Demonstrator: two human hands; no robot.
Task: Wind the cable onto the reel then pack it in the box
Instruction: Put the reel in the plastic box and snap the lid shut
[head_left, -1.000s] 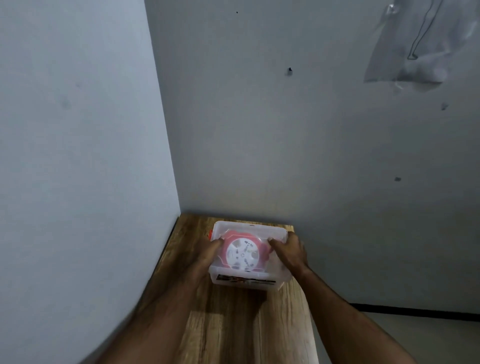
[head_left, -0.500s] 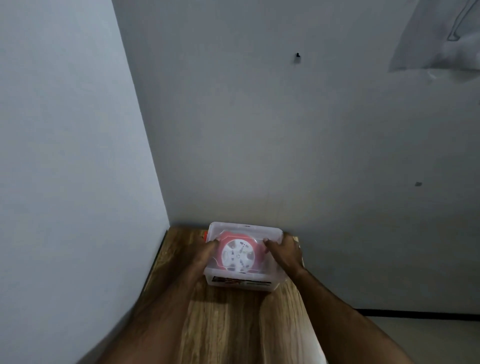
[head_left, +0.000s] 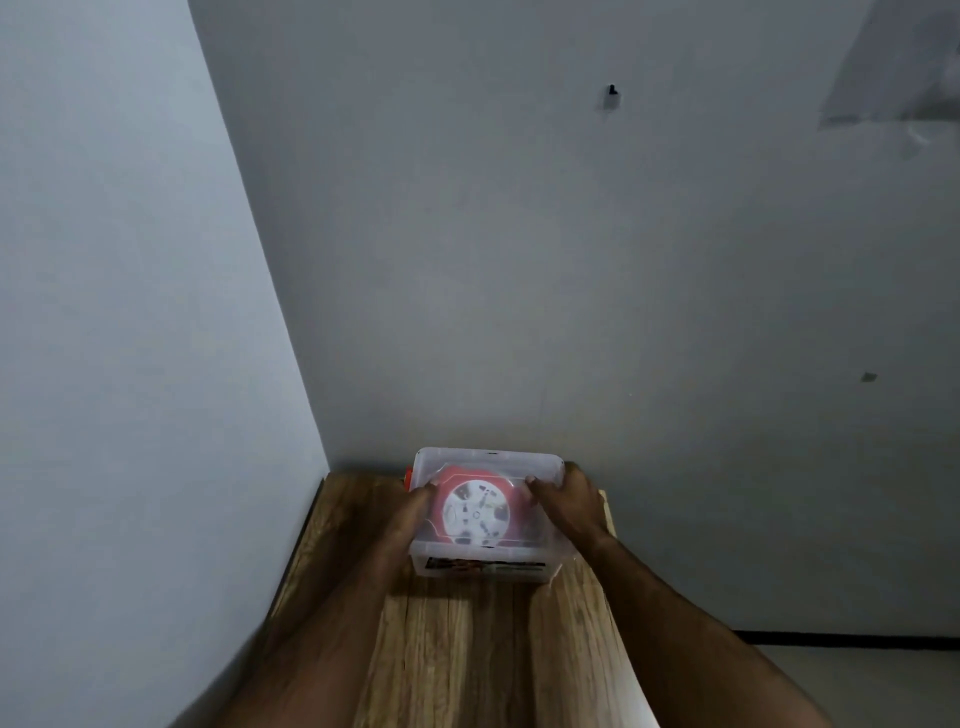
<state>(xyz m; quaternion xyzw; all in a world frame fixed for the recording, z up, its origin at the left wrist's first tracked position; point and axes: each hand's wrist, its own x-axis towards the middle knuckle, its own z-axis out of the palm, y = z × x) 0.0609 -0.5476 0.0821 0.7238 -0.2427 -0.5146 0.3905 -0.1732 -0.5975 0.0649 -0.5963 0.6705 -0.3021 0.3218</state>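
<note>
**Dim room, soft wide-angle picture**

Light is low and bluish-grey. The white reel (head_left: 475, 512) face glares, washed out. Forearms lie in shadow. Straight wall (head_left: 467, 260) lines bend toward the edges; detail is soft throughout.

Narrow wooden worktop (head_left: 467, 654), brown grain running lengthwise, set into the corner against grey walls on the left and at the far end. At its far end, touching or just short of the back wall, a clear plastic box (head_left: 545, 558) with lid on, label strip along the near side. Seen through the lid, a red and white reel (head_left: 475, 512).
</note>
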